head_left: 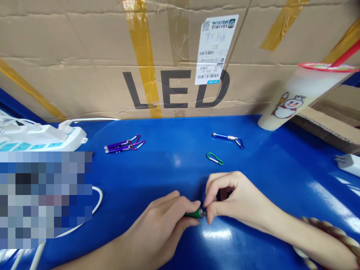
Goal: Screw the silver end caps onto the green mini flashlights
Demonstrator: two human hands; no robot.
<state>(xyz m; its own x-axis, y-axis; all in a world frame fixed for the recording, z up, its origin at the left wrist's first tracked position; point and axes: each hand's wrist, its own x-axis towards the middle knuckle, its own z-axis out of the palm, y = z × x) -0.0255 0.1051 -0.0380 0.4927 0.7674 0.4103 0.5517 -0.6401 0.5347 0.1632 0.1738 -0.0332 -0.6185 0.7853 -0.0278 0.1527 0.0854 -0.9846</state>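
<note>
My left hand [165, 217] is closed around a small green keychain flashlight [193, 214], most of it hidden by the fingers. Its silvery metal end [203, 213] sticks out to the right. There my right hand [225, 197] pinches with thumb and forefinger at the metal tip; any smaller part between those fingertips is too small to make out. Beyond the hands a loose green carabiner clip [214, 159] lies on the blue table [171, 172]. Behind it rests a blue keychain flashlight [223, 136] with its clip attached. Two purple keychain flashlights [118, 146] lie side by side farther left.
A large cardboard box [98, 45] marked LED stands along the back. At the right, a tilted drink cup [295, 99] with a red straw leans near it. A white power strip [47, 137] and cables occupy the left; a white plug adapter [350, 165] is at the right edge.
</note>
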